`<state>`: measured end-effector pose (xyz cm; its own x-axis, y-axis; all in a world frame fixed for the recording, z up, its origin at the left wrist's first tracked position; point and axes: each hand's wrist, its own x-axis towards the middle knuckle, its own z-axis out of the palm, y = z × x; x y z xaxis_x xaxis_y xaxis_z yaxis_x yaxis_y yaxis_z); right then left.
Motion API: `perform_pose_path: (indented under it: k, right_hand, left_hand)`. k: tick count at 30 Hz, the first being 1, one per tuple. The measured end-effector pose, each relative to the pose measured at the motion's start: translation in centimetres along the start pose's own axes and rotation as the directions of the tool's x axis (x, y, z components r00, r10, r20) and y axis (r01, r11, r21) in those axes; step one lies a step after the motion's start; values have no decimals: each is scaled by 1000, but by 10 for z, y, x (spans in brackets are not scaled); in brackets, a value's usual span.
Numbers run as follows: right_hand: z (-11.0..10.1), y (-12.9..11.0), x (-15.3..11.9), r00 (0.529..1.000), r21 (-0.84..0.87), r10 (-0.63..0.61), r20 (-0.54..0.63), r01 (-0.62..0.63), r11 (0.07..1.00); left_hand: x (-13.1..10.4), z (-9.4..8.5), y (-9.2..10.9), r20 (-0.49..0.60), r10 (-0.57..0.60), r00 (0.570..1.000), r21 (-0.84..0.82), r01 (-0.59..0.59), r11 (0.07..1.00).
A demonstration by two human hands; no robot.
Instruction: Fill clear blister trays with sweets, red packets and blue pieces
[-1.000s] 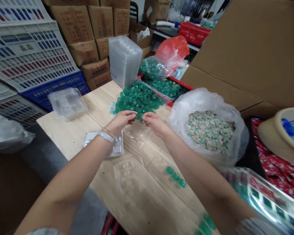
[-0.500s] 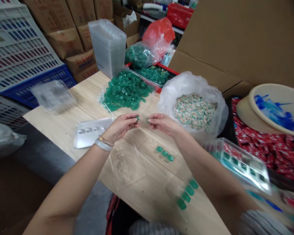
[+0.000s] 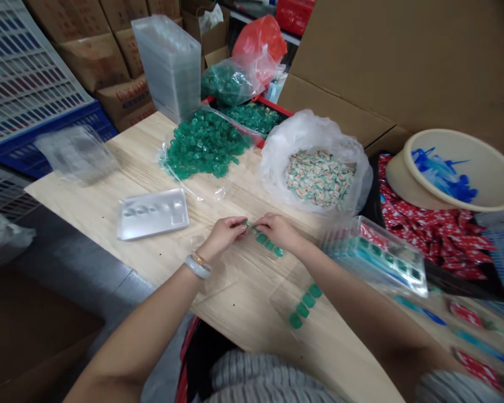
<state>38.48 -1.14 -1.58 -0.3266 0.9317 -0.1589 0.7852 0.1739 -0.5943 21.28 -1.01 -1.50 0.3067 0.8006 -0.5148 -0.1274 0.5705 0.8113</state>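
My left hand (image 3: 228, 235), with a pale bangle at its wrist, pinches a small green plastic piece (image 3: 246, 223) between thumb and fingers. Just to the right, my right hand (image 3: 278, 230) is closed at the fingertips on another small green piece, mostly hidden, at the upper end of a short row of green pieces (image 3: 269, 245). This row lies on a clear plastic tray. Nearer my body, a second clear tray holds a row of larger-looking green pieces (image 3: 302, 309). To the left, a clear moulded tray (image 3: 153, 215) lies on the wooden table.
A heap of green pieces (image 3: 205, 143) lies beyond my hands. A white bag (image 3: 273, 151) holds many small printed pieces (image 3: 319, 178). Stacked clear trays (image 3: 166, 67) stand at the back left. At right are filled trays (image 3: 386, 257), red packets (image 3: 437, 240) and a cream basin (image 3: 403, 173).
Both hands have moved toward the nearer row of green pieces, and my right fingertips have come down at its upper end. The camera view has shifted a little.
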Motion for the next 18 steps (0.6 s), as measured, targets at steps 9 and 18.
perform_pose_path:
  k: [9, 18]
  right_hand:
    - [5, 2, -4, 994, 75, 85, -71, -80, 994]
    - [-17, -17, -12, 970, 808, 244, 17, -158, 568]
  left_hand:
    - [-5, 1, 8, -29, -22, 999, -14, 21, 1000]
    - [-10, 21, 15, 8, 64, 998, 44, -64, 997]
